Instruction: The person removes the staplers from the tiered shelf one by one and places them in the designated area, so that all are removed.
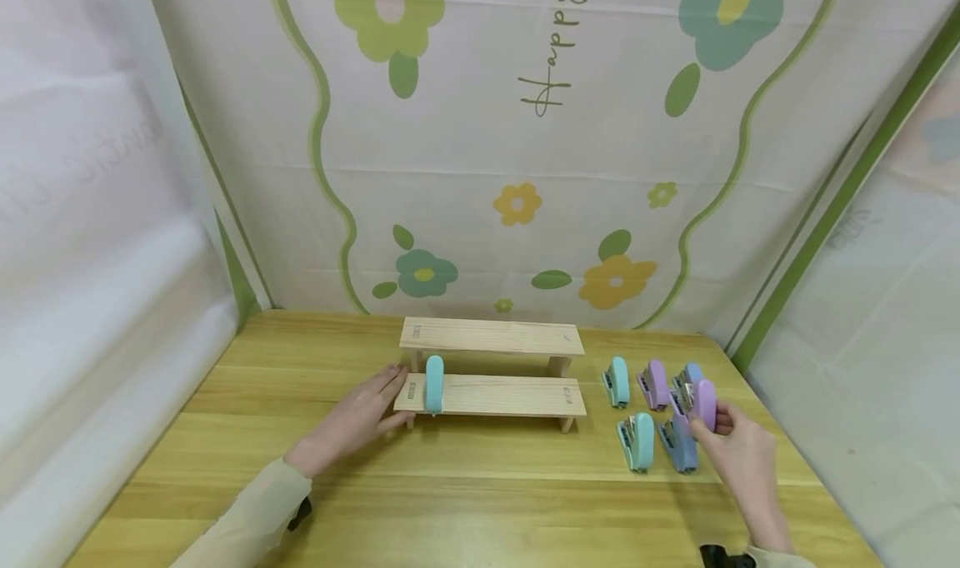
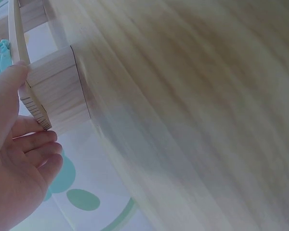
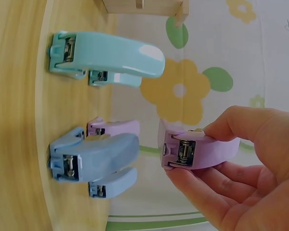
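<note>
My right hand (image 1: pixel 742 455) pinches a purple stapler (image 3: pixel 204 151) between thumb and fingers. It is raised over the staplers at the right of the table, with its front end facing the right wrist camera. Under and around it stand a blue stapler (image 1: pixel 678 445), another blue one (image 3: pixel 113 183) behind, a purple one (image 1: pixel 655 385) and two teal ones (image 1: pixel 637 441). On the left, my left hand (image 1: pixel 360 418) grips the left end of the two-step wooden stand's lower board (image 1: pixel 495 395), thumb and fingers at opposite edges. A teal stapler (image 1: pixel 434 385) sits upright near that end.
The stand's upper board (image 1: pixel 491 336) rises behind the lower one, close to the flowered cloth wall (image 1: pixel 465 176) at the back. More cloth hangs at the left (image 1: pixel 112 260) and right. All stands on a wood-grain table (image 1: pixel 465 501).
</note>
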Available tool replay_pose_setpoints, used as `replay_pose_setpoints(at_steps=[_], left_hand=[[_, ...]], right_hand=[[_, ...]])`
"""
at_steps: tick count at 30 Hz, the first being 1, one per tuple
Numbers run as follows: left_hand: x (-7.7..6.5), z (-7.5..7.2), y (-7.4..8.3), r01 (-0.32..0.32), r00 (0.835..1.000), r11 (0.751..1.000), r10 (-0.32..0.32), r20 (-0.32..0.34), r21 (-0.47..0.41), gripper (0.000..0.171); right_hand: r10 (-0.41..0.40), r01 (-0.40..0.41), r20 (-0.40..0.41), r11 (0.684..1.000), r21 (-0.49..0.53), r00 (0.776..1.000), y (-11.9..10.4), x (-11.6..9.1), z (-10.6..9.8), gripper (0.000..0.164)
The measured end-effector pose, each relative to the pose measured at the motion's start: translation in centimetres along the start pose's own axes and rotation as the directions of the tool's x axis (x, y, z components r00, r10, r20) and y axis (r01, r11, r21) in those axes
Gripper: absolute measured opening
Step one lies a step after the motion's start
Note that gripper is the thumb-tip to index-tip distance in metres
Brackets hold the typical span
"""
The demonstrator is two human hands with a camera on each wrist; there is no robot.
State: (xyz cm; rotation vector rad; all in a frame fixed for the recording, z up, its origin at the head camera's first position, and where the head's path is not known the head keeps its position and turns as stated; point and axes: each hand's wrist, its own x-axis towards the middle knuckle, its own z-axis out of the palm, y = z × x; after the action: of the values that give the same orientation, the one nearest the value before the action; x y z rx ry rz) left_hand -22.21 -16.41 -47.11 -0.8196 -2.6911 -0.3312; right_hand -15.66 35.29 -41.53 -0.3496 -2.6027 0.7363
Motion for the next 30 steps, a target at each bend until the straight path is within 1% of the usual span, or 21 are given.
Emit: replay_pose_setpoints(at_steps=[5,12,19,26,30], left_hand=[[0.0,-0.1,0.0,0.006,1.0,1.0,-0.006,0.01,-0.007,0.074],[0.1,-0.1,0.1,0.006,1.0,1.0,-0.006,0.013,-0.007,0.075],[0.0,0.0,0.0,0.008,1.0,1.0,-0.008,0.005,-0.009,0.074],[0.0,0.2,0.0,0.009,1.0,1.0,-0.009,-0.009,-0.005,0.074],[0.0,0.2,0.0,0.006,1.0,1.0,-0.006,-0.012,0.003,0.074]], right_hand=[[0.014,-0.014,-0.004,1.0,-0.009,1.0,1.1,0.2,-0.1,0.043],[-0.017,0.016,-0.012,0.999,-0.036,1.0,2.8,0.3,-0.3,0.04],[-0.017,0.017,-0.001,0.998,-0.059,1.0,4.3,0.6,-0.6,0.041],[0.012,-0.01,0.038,0.997,-0.07,0.999,5.2,0.8,-0.7,0.045],[0.009,-0.006,0.038,0.998,-0.07,0.999,5.5,0.8,-0.6,0.044]])
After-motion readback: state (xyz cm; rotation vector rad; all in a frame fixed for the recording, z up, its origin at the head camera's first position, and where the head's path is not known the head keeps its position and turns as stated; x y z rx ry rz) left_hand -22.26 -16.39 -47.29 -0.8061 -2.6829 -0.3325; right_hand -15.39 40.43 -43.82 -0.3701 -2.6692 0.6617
